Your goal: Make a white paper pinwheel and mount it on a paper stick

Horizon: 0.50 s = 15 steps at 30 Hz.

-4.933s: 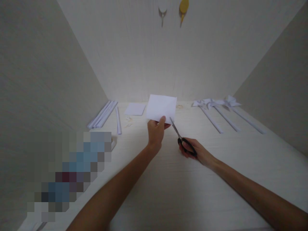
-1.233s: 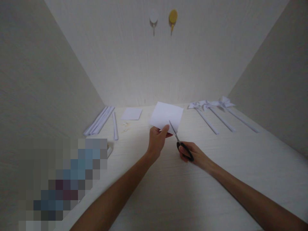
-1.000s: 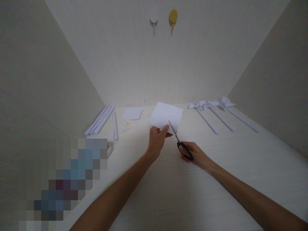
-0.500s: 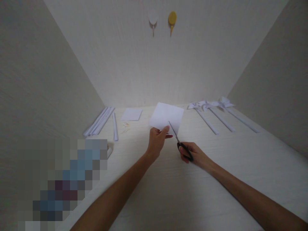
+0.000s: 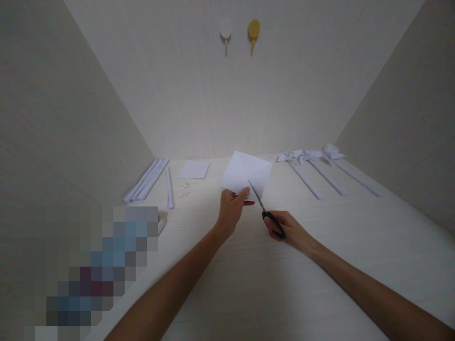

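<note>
A paper square (image 5: 247,168) is pinched over a table (image 5: 220,284) by thumb and fingers of the left hand (image 5: 232,208); scissors (image 5: 263,215), at its near corner, are clasped by fingers of the right hand (image 5: 286,225).

The left hand (image 5: 230,212) holds white paper (image 5: 247,171); the right hand (image 5: 282,224) grips scissors (image 5: 273,223).

White paper (image 5: 245,168), black-handled scissors (image 5: 266,215), yellow hook (image 5: 253,30)
</note>
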Available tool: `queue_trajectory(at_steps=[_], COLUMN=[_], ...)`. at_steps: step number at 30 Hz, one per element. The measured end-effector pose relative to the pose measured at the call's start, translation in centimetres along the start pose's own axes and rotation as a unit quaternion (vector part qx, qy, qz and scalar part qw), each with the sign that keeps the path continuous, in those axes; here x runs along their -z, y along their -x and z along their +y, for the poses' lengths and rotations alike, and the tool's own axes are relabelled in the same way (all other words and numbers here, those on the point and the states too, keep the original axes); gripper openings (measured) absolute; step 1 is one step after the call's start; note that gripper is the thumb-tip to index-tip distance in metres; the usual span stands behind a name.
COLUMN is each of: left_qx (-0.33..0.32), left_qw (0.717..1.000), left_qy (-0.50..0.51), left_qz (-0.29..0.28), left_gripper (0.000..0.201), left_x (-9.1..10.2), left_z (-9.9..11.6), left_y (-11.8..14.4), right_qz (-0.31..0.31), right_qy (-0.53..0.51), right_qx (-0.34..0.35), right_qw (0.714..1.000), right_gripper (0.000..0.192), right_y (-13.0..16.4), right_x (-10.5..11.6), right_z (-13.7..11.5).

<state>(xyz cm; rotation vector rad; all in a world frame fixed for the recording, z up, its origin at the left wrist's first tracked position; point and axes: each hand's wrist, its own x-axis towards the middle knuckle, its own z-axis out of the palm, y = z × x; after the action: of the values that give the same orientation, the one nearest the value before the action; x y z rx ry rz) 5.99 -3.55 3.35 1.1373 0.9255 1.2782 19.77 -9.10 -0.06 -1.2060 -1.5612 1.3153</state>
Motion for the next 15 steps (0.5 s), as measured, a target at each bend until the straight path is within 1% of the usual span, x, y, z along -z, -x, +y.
queue_trajectory(at_steps=[5,10,13,15], left_qx=[0.002,0.010,0.017,0.023], left_qw=[1.000,1.000,1.000,0.999], left_qy=[0.003,0.001,0.011,0.029], left_qz=[0.009,0.003,0.012,0.015], left_gripper=[0.022,0.018,0.019,0.022], left_x=[0.0,0.1,0.7,1.5], left_z=[0.0,-0.2,0.2,0.9], left_y=[0.0,-0.2,-0.7,-1.3], right_qz=[0.007,0.002,0.001,-0.001], right_qy=[-0.003,0.002,0.003,-0.001], right_qx=[-0.003,0.005,0.003,-0.001], right_qw=[1.000,1.000,1.000,1.000], right_gripper=[0.042,0.040,0.039,0.039], right_y=[-0.1,-0.2,-0.3,-0.3], right_x=[0.0,0.0,0.1,0.1], right_z=[0.2,0.5,0.6,0.7])
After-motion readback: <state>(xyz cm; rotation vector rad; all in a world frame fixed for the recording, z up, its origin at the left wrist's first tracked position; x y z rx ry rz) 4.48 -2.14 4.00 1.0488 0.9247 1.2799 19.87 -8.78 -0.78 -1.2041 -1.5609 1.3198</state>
